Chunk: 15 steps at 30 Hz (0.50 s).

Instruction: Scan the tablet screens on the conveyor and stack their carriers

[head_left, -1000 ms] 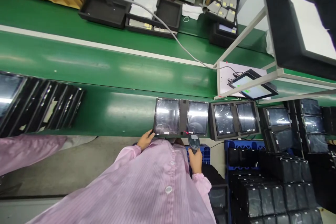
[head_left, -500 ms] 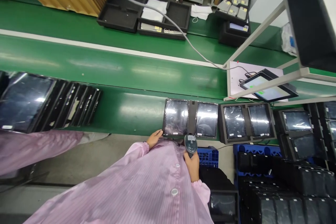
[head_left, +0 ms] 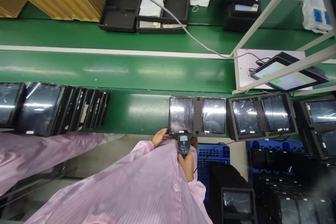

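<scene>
My right hand (head_left: 187,165) is wrapped round the handle of a dark barcode scanner (head_left: 183,143). The scanner's head is at the near edge of a black foam tray (head_left: 198,115) that carries two film-covered screens. It lies just below the white label of the left screen (head_left: 181,113); the right screen (head_left: 214,115) is beside it. My left hand (head_left: 159,138) holds the tray's near left corner, its fingertips partly hidden at the edge. The scanner's cable runs off to the right.
Another tray with screens (head_left: 262,115) stands to the right, below a tilted monitor (head_left: 288,73) in a white frame (head_left: 262,17). Stacked screens (head_left: 65,106) and a co-worker's pink sleeve (head_left: 49,150) are on the left. Blue pallets (head_left: 214,152) with black stacks stand near right.
The scanner in my right hand has moved left, from the gap between the two screens to below the left one. My left hand stays at the tray's corner. The view has shifted slightly.
</scene>
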Each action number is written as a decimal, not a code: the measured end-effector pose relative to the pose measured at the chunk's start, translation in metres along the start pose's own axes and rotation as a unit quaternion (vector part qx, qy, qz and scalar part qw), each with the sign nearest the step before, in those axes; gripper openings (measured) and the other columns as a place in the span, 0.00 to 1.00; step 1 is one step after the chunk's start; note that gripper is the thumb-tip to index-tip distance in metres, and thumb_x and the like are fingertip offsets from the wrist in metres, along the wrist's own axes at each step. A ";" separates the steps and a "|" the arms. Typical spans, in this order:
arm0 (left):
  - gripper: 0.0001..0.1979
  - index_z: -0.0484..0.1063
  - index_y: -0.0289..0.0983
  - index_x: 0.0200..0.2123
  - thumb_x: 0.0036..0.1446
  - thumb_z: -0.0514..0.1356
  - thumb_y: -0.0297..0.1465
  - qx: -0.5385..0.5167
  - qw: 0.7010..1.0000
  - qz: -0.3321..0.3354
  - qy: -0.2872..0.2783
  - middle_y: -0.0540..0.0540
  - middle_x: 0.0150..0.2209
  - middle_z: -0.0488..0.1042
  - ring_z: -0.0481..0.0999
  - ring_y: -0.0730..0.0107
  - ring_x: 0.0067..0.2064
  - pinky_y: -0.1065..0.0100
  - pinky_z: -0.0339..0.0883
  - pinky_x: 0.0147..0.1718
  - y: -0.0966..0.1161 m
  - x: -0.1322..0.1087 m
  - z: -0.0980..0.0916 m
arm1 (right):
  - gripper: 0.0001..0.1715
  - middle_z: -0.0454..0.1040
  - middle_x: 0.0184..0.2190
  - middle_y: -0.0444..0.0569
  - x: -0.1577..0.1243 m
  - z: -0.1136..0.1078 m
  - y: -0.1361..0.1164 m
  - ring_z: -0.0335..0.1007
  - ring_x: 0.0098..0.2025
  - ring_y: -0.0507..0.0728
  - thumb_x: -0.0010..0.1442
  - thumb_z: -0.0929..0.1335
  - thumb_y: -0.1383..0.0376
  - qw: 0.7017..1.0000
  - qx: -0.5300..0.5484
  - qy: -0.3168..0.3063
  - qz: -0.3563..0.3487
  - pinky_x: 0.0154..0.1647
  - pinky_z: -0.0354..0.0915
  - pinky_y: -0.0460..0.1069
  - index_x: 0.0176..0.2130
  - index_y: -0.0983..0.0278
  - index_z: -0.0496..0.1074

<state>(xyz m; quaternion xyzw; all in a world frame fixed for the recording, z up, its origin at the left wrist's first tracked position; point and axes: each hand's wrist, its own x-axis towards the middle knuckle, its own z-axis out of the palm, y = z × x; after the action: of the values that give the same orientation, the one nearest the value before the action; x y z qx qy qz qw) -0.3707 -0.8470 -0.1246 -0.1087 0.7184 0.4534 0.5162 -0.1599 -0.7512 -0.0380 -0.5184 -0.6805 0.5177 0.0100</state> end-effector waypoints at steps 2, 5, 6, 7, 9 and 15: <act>0.27 0.74 0.35 0.58 0.69 0.54 0.49 0.002 1.000 0.003 0.002 0.35 0.63 0.74 0.82 0.56 0.53 0.60 0.76 0.49 -0.001 0.002 0.001 | 0.33 0.83 0.39 0.60 0.000 -0.001 0.000 0.81 0.41 0.69 0.55 0.65 0.53 1.000 -0.013 0.005 0.005 0.36 0.68 0.53 0.54 0.69 0.75; 0.29 0.73 0.34 0.58 0.69 0.53 0.50 0.007 1.000 0.009 0.005 0.34 0.63 0.74 0.82 0.56 0.53 0.61 0.76 0.49 -0.003 0.004 0.001 | 0.35 0.83 0.39 0.62 0.000 -0.003 0.000 0.81 0.40 0.70 0.55 0.65 0.53 0.999 -0.029 -0.005 0.020 0.36 0.68 0.54 0.55 0.70 0.74; 0.29 0.73 0.35 0.58 0.69 0.53 0.51 0.011 1.000 0.013 0.007 0.34 0.63 0.74 0.82 0.56 0.53 0.61 0.76 0.49 -0.004 0.005 0.001 | 0.35 0.83 0.39 0.62 0.001 -0.003 0.001 0.81 0.41 0.70 0.55 0.65 0.53 0.999 -0.029 -0.009 0.020 0.37 0.69 0.54 0.55 0.71 0.74; 0.30 0.74 0.35 0.58 0.68 0.53 0.53 0.016 1.000 0.016 0.009 0.34 0.62 0.75 0.82 0.56 0.53 0.61 0.76 0.48 -0.006 0.006 0.001 | 0.35 0.83 0.39 0.62 0.000 -0.003 0.001 0.81 0.41 0.70 0.55 0.65 0.53 0.999 -0.025 -0.012 0.018 0.37 0.69 0.54 0.55 0.71 0.74; 0.32 0.74 0.35 0.58 0.67 0.52 0.55 0.031 0.999 0.026 0.014 0.34 0.61 0.76 0.83 0.56 0.52 0.61 0.76 0.48 -0.009 0.007 0.001 | 0.35 0.83 0.38 0.60 -0.001 -0.003 0.002 0.81 0.41 0.69 0.55 0.65 0.53 1.000 -0.015 -0.012 0.013 0.37 0.69 0.54 0.55 0.71 0.74; 0.32 0.77 0.34 0.54 0.63 0.54 0.54 0.134 0.983 0.115 0.051 0.35 0.57 0.78 0.77 0.51 0.58 0.54 0.72 0.56 -0.007 0.009 0.005 | 0.27 0.83 0.40 0.57 -0.003 -0.015 0.000 0.79 0.41 0.64 0.55 0.68 0.56 0.999 0.052 0.009 -0.003 0.43 0.70 0.52 0.51 0.68 0.75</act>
<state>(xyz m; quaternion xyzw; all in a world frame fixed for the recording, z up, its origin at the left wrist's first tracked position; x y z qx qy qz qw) -0.3672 -0.8442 -0.1357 0.0218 0.8055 0.4032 0.4337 -0.1503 -0.7430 -0.0293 -0.5196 -0.6540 0.5480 0.0448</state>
